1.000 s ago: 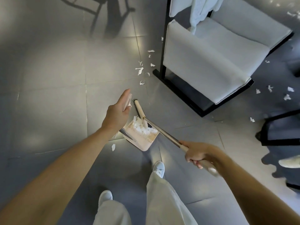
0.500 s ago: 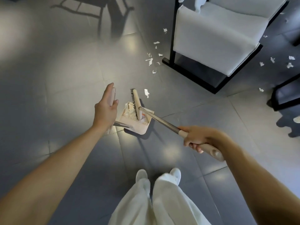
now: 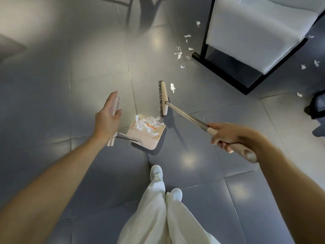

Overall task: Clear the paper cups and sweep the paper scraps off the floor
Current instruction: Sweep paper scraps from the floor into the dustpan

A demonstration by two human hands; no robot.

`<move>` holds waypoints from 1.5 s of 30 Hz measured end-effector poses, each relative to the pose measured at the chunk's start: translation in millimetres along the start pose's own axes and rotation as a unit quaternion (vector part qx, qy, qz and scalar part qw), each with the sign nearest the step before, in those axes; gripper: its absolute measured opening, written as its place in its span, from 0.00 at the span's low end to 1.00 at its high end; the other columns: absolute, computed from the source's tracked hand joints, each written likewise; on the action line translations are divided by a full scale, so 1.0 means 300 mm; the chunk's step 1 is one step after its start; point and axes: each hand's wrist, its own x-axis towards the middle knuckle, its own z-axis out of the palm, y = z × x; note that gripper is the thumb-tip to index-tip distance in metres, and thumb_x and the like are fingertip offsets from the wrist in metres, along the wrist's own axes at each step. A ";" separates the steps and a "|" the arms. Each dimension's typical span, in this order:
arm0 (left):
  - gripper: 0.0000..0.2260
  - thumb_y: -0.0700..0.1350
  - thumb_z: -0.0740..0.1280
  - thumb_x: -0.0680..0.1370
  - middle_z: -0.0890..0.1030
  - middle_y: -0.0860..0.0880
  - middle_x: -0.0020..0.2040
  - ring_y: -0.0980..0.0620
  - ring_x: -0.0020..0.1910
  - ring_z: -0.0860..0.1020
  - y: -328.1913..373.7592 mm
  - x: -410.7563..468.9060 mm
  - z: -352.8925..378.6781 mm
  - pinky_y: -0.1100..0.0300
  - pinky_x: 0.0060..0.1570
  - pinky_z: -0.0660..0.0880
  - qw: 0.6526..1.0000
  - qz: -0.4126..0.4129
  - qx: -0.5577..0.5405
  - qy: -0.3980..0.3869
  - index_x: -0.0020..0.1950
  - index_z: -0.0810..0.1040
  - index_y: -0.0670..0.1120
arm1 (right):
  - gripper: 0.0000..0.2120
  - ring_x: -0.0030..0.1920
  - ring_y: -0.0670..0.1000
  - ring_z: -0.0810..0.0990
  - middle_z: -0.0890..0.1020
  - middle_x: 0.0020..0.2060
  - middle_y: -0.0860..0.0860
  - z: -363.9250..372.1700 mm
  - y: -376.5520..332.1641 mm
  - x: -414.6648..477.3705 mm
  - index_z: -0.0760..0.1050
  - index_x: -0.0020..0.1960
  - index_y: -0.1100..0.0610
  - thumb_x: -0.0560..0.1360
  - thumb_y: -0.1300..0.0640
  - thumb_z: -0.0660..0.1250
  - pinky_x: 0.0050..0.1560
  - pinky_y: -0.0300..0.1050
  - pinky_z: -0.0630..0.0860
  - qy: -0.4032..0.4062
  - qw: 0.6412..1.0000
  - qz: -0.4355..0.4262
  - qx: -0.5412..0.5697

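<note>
The grey tile floor (image 3: 70,76) is the biggest thing here, and it is not clean yet. A white chair (image 3: 255,32) on a black frame stands far out past the right grip (image 3: 226,136). That grip is wrapped tight round the end of the long broom (image 3: 186,115), and the brush end reaches out ahead, between the two grips. The left grip (image 3: 108,118) holds the tall handle of the dustpan (image 3: 146,136), and the pan sits just beside it. A pile of paper scraps (image 3: 146,123) is in the pan, so I think part of the job is done. One loose scrap (image 3: 172,87) lies right by the brush. More bits (image 3: 178,55) lie farther out by the chair leg, and a few (image 3: 303,66) beyond the right grip. I see no paper cups. There is an orange strip in the pan, but no words I can read.
</note>
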 end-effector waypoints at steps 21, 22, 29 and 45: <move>0.27 0.37 0.62 0.80 0.72 0.50 0.71 0.41 0.64 0.73 -0.078 0.219 0.055 0.61 0.60 0.66 0.997 -0.021 0.015 -0.069 0.76 0.62 0.52 | 0.35 0.24 0.50 0.69 0.72 0.29 0.57 0.354 -0.131 0.227 0.57 0.76 0.45 0.74 0.69 0.59 0.27 0.42 0.70 -0.059 0.990 0.043 -0.118; 0.27 0.37 0.62 0.80 0.72 0.50 0.71 0.41 0.64 0.73 -0.077 0.236 0.052 0.60 0.61 0.66 0.997 -0.016 0.018 -0.075 0.76 0.62 0.52 | 0.35 0.24 0.50 0.68 0.71 0.29 0.56 0.349 -0.143 0.209 0.58 0.75 0.44 0.75 0.69 0.59 0.26 0.40 0.70 -0.064 0.990 0.046 -0.114; 0.26 0.37 0.62 0.80 0.71 0.52 0.72 0.42 0.67 0.71 -0.072 0.333 0.018 0.62 0.63 0.65 0.996 0.002 -0.004 -0.091 0.76 0.62 0.53 | 0.35 0.23 0.49 0.69 0.72 0.28 0.55 0.216 -0.234 0.103 0.57 0.75 0.41 0.76 0.67 0.60 0.24 0.38 0.70 -0.016 0.993 0.031 -0.113; 0.27 0.42 0.62 0.82 0.69 0.49 0.73 0.40 0.68 0.71 -0.034 0.660 0.020 0.59 0.63 0.66 0.977 -0.013 0.032 -0.210 0.73 0.59 0.67 | 0.24 0.27 0.53 0.72 0.76 0.33 0.59 -0.209 -0.467 0.410 0.64 0.69 0.55 0.75 0.69 0.59 0.28 0.42 0.72 0.104 0.983 0.029 -0.151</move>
